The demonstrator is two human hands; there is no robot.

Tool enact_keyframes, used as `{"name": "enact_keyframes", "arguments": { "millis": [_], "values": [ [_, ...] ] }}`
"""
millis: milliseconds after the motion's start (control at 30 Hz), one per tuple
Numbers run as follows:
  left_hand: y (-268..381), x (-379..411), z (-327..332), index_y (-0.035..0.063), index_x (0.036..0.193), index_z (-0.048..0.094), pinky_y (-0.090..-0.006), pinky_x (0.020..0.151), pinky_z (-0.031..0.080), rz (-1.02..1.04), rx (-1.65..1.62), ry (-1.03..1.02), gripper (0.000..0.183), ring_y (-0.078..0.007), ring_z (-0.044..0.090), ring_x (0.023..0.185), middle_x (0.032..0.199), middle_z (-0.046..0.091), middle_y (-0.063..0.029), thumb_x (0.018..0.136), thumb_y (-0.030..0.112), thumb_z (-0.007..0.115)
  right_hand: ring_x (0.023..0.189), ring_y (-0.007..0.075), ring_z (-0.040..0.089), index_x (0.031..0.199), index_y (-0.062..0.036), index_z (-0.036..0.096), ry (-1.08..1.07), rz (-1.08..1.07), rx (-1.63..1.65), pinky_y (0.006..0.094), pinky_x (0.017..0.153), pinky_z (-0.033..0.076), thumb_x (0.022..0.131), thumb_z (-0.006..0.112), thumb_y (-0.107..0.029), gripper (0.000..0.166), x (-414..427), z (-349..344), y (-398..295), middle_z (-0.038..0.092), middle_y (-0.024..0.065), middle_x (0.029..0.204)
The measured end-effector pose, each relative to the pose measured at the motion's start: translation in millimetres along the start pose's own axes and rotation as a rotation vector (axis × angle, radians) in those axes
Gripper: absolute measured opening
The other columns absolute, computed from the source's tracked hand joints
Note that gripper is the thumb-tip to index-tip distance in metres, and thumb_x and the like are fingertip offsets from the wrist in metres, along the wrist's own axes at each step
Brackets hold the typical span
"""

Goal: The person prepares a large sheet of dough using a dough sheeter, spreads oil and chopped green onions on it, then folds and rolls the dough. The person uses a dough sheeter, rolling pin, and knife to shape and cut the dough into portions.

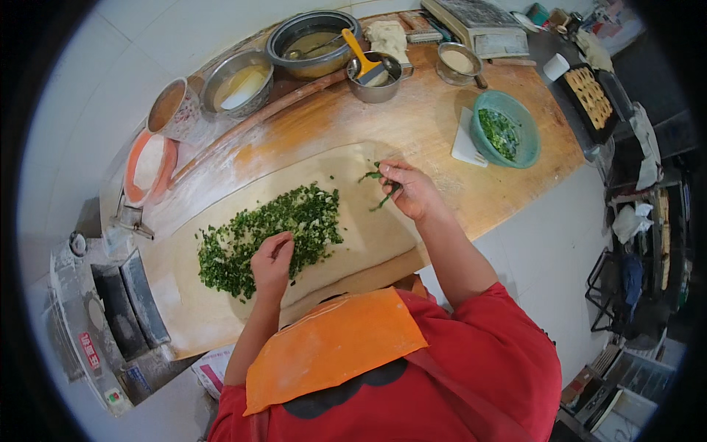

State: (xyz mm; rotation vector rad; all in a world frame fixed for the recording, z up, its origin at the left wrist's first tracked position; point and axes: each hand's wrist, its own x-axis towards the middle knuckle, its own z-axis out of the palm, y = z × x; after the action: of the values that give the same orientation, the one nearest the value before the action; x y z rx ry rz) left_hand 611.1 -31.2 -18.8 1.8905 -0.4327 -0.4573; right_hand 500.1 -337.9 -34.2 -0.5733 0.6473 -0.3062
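A long sheet of rolled dough [381, 232] lies on the wooden worktable, with chopped scallions [270, 226] spread thickly over its left and middle parts. Dark green leafy pieces [393, 190] hang from my right hand [411, 188], which grips them above the bare right part of the dough. My left hand [273, 262] is over the near edge of the scallions, its fingers curled toward the thumb. Whether it pinches anything is hidden. Right of my right hand, a green plastic bowl [505, 130] holds more chopped greens and stands partly over a white scraper [467, 141].
Along the back lie a long wooden rolling pin [259, 119], a steel pot [375, 83] with a yellow-handled brush, and a large pan of liquid [312, 47]. A weighing scale [480, 27] stands back right. A dough-rolling machine [119, 320] adjoins the left end.
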Motion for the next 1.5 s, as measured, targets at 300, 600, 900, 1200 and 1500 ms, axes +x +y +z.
{"name": "enact_keyframes", "arguments": {
  "millis": [300,600,900,1200,1500],
  "values": [
    [2,-7,49,-0.0007,0.101,0.067,-0.0244,0.072,0.049,-0.036,0.008,-0.075,0.019,-0.0105,0.061,0.079,0.091,0.067,-0.0066,0.085,0.009,0.064,0.074,0.0169,0.059,0.110,0.0025,0.055,0.078,0.016,-0.013,0.0273,0.064,0.050,0.087,0.061,-0.002,0.024,12,-14,8,0.061,0.0095,0.087],
    [19,20,104,-0.0012,0.105,0.065,-0.0298,0.080,0.049,0.146,0.076,-0.314,0.026,-0.0225,0.064,0.090,0.099,0.067,-0.0125,0.082,0.010,0.065,0.074,0.0131,0.059,0.098,-0.0003,0.069,0.183,-0.223,-0.876,0.0249,0.067,0.047,0.072,0.054,0.006,0.030,40,-97,-55,0.067,0.0050,0.084],
    [41,60,229,0.0017,0.127,0.051,-0.0386,0.101,0.041,0.370,0.377,-0.289,0.057,-0.0344,0.052,0.117,0.134,0.049,-0.0178,0.076,0.016,0.072,0.094,0.0117,0.059,0.108,0.0016,0.067,0.013,-0.382,-0.777,0.0244,0.086,0.045,0.085,0.056,0.001,0.025,29,-119,-79,0.068,0.0053,0.102],
    [39,64,330,-0.0009,0.117,0.055,-0.0423,0.097,0.042,0.515,0.504,-0.050,0.055,-0.0369,0.052,0.111,0.117,0.056,-0.0197,0.067,0.013,0.076,0.076,0.0256,0.065,0.097,-0.0033,0.069,-0.172,-0.397,-1.377,0.0349,0.072,0.051,0.081,0.064,-0.017,0.022,37,-168,-125,0.069,0.0156,0.085],
    [65,60,340,0.0054,0.112,0.058,-0.0480,0.096,0.039,0.523,0.639,-0.010,0.054,-0.0329,0.052,0.111,0.116,0.059,-0.0126,0.063,0.014,0.079,0.071,0.0229,0.065,0.079,-0.0024,0.069,0.008,-0.654,-1.267,0.0324,0.065,0.050,0.073,0.060,-0.002,0.010,62,-133,-296,0.066,0.0131,0.073]
  ]
}}
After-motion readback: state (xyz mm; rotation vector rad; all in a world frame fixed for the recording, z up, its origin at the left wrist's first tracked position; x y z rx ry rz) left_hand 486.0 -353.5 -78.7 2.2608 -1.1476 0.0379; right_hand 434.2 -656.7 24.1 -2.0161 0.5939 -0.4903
